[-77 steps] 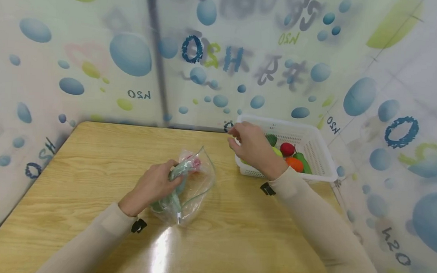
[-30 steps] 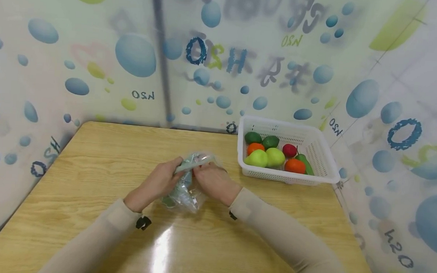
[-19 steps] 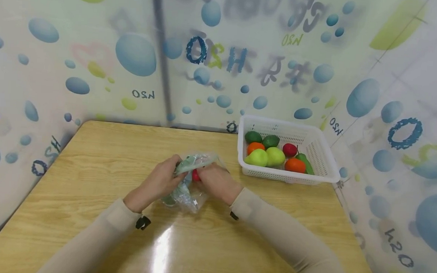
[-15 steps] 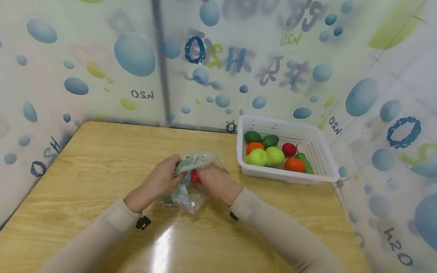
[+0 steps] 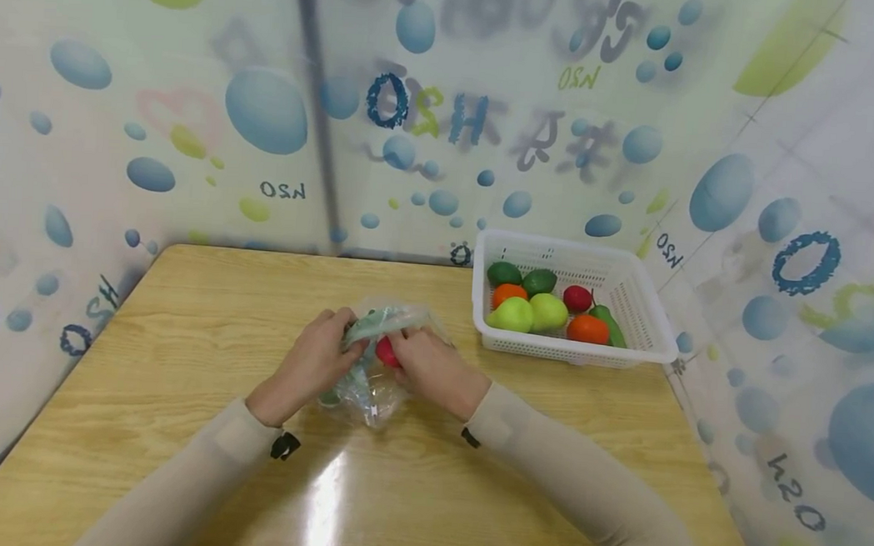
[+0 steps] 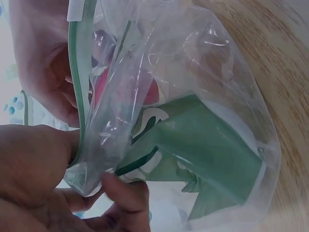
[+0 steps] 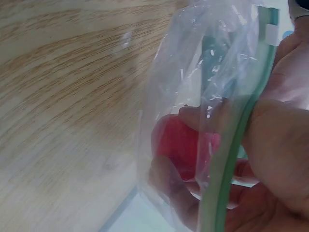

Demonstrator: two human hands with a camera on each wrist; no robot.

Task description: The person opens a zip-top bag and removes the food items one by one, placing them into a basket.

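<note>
In the head view, a clear zip bag (image 5: 372,398) with green print and a green zip edge lies on the table in front of me. My left hand (image 5: 310,361) pinches the rim of its mouth between thumb and fingers. My right hand (image 5: 439,369) reaches into the bag and grips a red round fruit (image 5: 387,352). The right wrist view shows thumb and fingers around that red fruit (image 7: 181,142), behind the clear film. In the left wrist view, the zip edge (image 6: 77,72) runs between the two hands, and the fruit is partly hidden.
A white perforated basket (image 5: 575,352) stands at the back right of the wooden table (image 5: 217,310). It holds several fruits and vegetables: green fruits (image 5: 547,311), orange ones (image 5: 588,329), dark green ones (image 5: 539,282), a red one and a green pepper (image 5: 610,325). A patterned wall borders the table.
My right hand has come from above the basket into the bag and now grips the red fruit, which has come into view at the bag's mouth. My left hand keeps hold of the rim.
</note>
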